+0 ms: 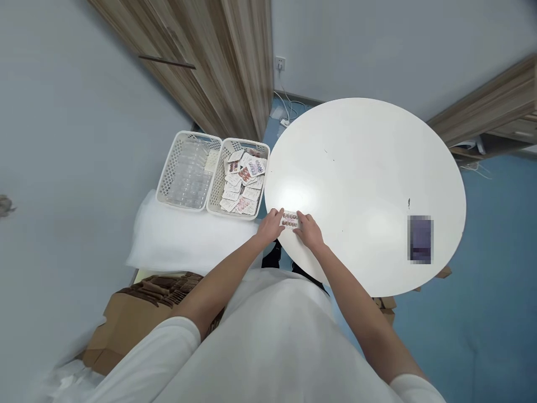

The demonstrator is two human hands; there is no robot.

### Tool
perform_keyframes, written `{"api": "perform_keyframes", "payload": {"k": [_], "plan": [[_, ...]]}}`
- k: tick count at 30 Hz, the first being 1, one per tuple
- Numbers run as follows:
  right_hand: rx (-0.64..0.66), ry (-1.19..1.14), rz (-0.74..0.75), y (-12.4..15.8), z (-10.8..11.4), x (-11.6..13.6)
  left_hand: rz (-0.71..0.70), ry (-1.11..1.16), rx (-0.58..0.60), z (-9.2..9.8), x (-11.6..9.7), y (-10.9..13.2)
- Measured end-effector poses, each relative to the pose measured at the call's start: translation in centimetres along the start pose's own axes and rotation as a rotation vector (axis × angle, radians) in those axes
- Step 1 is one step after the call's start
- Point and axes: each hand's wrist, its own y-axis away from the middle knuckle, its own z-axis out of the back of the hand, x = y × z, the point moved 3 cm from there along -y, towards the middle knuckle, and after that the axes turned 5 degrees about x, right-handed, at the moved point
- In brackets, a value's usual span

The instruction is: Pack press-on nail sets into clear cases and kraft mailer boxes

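A small pack of press-on nails (289,220), with two rows of brownish nails on a white card, is held over the near left edge of the round white table (369,151). My left hand (271,225) pinches its left end, and my right hand (309,230) grips the right end. Just left of the table, a white basket (213,196) is heaped with similar packs (244,175), some face up with coloured nails showing. Beside it stands a second white basket (164,168) filled with clear plastic cases (191,173).
A dark pixelated rectangle (420,239) lies on the table's right side. White foam wrap (188,238) spreads below the baskets, above an open cardboard box (121,327) of brown folded cardboard. A wooden cabinet (210,61) stands behind the baskets; cables (289,106) run along the floor.
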Motion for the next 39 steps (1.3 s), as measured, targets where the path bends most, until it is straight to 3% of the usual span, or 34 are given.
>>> {"api": "perform_keyframes", "payload": {"k": [9, 16, 21, 26, 39], "plan": [[-0.001, 0.035, -0.046, -0.1, -0.1, -0.2, -0.004, -0.174, 0.004, -0.3, -0.6, 0.5], [-0.081, 0.092, 0.032, 0.6, -0.4, -0.2, -0.016, -0.150, -0.052, -0.2, -0.4, 0.9], [-0.181, 0.213, 0.213, 3.3, -0.4, 0.2, -0.180, -0.172, -0.171, -0.6, 0.1, 3.4], [-0.116, 0.330, 0.270, 4.8, -1.4, 0.6, -0.304, -0.279, -0.124, -1.9, 0.2, 5.4], [-0.043, 0.397, 0.229, 1.7, -0.7, 2.1, -0.211, -0.295, -0.139, -0.3, 0.2, 3.6]]}}
